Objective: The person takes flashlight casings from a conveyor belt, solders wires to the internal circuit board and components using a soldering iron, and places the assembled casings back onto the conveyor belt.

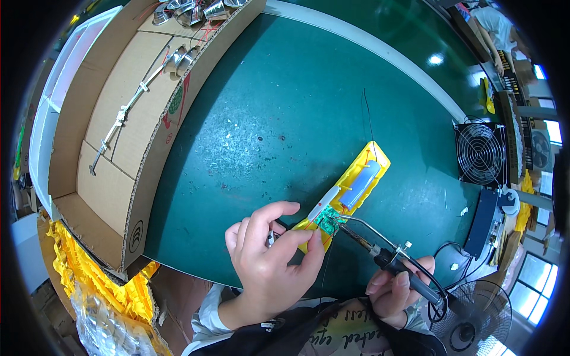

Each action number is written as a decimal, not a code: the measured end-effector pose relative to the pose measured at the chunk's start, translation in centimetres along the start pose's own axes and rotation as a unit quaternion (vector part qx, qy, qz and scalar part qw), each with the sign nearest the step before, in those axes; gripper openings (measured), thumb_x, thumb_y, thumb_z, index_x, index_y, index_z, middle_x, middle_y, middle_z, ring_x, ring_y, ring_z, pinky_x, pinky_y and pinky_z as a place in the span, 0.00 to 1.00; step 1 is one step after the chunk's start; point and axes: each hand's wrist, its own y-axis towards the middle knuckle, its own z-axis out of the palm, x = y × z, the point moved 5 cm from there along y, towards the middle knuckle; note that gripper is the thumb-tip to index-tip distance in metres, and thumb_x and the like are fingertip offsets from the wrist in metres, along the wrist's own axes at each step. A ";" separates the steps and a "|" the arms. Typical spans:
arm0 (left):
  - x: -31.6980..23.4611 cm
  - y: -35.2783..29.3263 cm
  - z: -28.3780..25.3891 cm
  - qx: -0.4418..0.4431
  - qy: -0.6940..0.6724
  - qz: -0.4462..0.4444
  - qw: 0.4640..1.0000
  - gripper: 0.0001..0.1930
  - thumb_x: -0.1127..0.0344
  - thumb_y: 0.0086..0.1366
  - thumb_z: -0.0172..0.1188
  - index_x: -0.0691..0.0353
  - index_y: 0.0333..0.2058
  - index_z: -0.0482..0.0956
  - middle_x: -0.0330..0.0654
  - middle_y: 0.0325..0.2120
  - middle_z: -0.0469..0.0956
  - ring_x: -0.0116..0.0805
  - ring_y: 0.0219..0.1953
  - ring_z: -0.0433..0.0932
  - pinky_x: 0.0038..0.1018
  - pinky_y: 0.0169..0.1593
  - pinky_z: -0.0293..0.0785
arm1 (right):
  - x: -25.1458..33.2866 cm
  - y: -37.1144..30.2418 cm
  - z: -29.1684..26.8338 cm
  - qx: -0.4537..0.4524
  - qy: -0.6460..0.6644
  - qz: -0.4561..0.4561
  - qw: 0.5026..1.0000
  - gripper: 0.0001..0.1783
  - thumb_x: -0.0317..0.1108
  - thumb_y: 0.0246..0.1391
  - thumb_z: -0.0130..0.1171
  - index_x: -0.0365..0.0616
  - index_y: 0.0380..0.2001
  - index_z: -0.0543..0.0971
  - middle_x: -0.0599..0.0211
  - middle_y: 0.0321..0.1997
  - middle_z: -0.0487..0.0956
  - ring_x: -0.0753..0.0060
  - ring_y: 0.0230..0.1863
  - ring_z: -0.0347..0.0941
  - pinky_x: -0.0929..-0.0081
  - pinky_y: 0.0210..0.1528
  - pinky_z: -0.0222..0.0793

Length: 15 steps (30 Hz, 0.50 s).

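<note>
A yellow plastic housing (378, 155) lies slantwise on the bench, open side up. Inside it sit a blue cylindrical battery (360, 185) and a green circuit board (328, 220). My left hand (270, 258) is over the housing's near end, thumb and forefinger pinched on a thin wire beside the board. Something small, black and white shows between its fingers; its kind is unclear. A black-handled soldering iron (389, 261) with a bent metal feed tube (371, 228) is gripped in my right hand (398, 288). Its tip reaches the board's right edge; whether it touches, I cannot tell.
On the left stands a cardboard box (113, 98) with metal cup-shaped parts (196, 12) and a jointed rod. A square fan (481, 153) and a dark control box (482, 222) with cables line the right edge. Yellow parts (89, 279) in plastic lie lower left.
</note>
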 end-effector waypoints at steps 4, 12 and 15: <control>0.2 -0.2 0.1 -0.014 -0.003 -0.007 1.000 0.07 0.72 0.36 0.63 0.54 0.17 0.74 0.33 0.34 0.72 0.24 0.23 0.65 0.25 0.34 0.54 | 0.0 -0.1 0.1 -0.002 -0.003 0.011 1.000 0.14 0.34 0.51 0.47 0.39 0.28 0.55 0.62 0.09 0.66 0.77 0.05 0.58 0.87 0.06 0.56; 0.3 -0.2 0.2 -0.014 0.007 0.003 1.000 0.07 0.72 0.38 0.63 0.55 0.16 0.73 0.30 0.31 0.73 0.24 0.22 0.65 0.25 0.34 0.54 | 0.1 -0.1 0.4 -0.010 -0.009 0.028 0.999 0.14 0.34 0.50 0.47 0.38 0.29 0.55 0.62 0.10 0.66 0.77 0.06 0.60 0.87 0.06 0.57; 0.4 -0.3 0.3 -0.015 0.008 0.008 1.000 0.07 0.72 0.38 0.63 0.55 0.16 0.73 0.30 0.30 0.74 0.24 0.22 0.65 0.25 0.34 0.54 | 0.0 -0.1 0.4 0.003 -0.011 0.024 1.000 0.14 0.33 0.50 0.47 0.38 0.30 0.55 0.62 0.11 0.66 0.77 0.06 0.61 0.87 0.06 0.58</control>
